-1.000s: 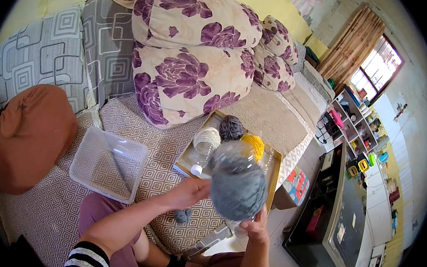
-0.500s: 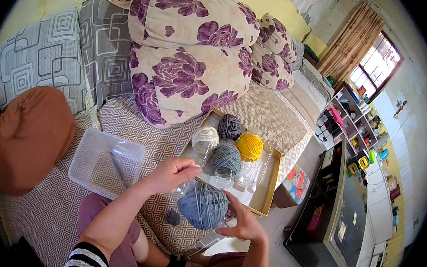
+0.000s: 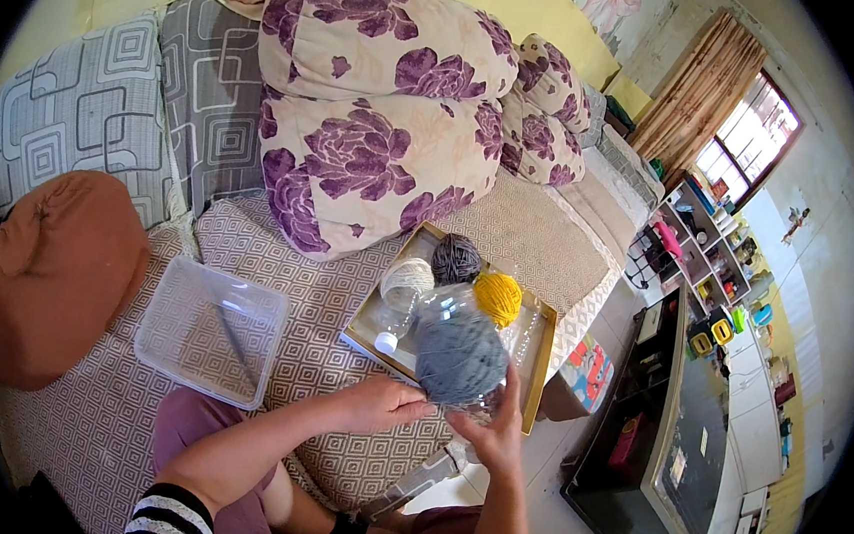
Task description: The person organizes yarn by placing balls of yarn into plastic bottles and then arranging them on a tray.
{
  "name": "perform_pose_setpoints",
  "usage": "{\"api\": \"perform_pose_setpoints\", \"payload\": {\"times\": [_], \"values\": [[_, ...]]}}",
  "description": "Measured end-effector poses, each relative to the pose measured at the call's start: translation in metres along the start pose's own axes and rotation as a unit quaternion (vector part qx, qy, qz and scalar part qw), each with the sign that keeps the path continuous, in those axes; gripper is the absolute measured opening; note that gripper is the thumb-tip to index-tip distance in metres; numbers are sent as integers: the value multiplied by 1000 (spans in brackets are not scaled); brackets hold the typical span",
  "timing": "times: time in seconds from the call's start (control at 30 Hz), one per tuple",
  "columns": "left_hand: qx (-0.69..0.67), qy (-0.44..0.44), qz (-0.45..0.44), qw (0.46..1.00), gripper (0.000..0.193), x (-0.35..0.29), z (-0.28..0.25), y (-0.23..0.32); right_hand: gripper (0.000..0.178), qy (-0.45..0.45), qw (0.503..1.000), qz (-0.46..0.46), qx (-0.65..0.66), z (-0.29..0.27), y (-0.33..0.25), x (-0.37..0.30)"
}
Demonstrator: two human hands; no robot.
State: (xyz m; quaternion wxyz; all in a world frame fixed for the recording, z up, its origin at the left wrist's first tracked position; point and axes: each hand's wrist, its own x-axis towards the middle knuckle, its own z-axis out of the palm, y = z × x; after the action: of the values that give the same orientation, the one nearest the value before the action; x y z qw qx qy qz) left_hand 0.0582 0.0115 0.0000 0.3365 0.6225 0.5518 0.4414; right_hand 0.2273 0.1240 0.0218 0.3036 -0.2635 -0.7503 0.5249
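A clear plastic bottle wound with blue-grey yarn (image 3: 462,358) is held up over the near side of a gold-rimmed tray (image 3: 533,396). My right hand (image 3: 497,428) grips its lower right end, thumb and fingers round it. Close to its lower left edge, my left hand (image 3: 381,404) is closed in a pinch; what lies between the fingertips is too small to make out. Behind it in the tray are bottles wound with white yarn (image 3: 407,284), dark grey-purple yarn (image 3: 457,259) and yellow yarn (image 3: 497,300). A white bottle cap (image 3: 386,342) points toward me.
On the patterned sofa cover (image 3: 82,441) to the left sits a clear plastic bin (image 3: 256,394), with a brown cushion (image 3: 55,278) beyond it. Large floral bundles (image 3: 356,151) line the back. A black cabinet (image 3: 652,465) and a stool (image 3: 584,375) stand right.
The blue-grey yarn-wound bottle has moved up and right, over the tray, and tilted. My left hand has shifted down and right to its lower edge. A small grey ball no longer shows.
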Motion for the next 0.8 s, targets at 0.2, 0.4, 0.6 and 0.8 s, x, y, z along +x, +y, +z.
{"api": "perform_pose_setpoints", "payload": {"times": [0.2, 0.4, 0.6, 0.8], "values": [[-94, 98, 5, 991, 29, -4, -32, -4, 98, -183, 950, 80, -239, -4, -15, -6], [-118, 190, -51, 973, 26, -8, -54, -3, 99, -310, 947, 40, -69, -17, -18, -7], [-202, 181, 20, 962, 25, 2, -17, -27, 100, -211, 961, 12, 176, -17, -12, -10], [-13, 7, -18, 1000, 25, -3, -3, -3, 96, -32, 990, -7, 140, 2, -25, -3]]}}
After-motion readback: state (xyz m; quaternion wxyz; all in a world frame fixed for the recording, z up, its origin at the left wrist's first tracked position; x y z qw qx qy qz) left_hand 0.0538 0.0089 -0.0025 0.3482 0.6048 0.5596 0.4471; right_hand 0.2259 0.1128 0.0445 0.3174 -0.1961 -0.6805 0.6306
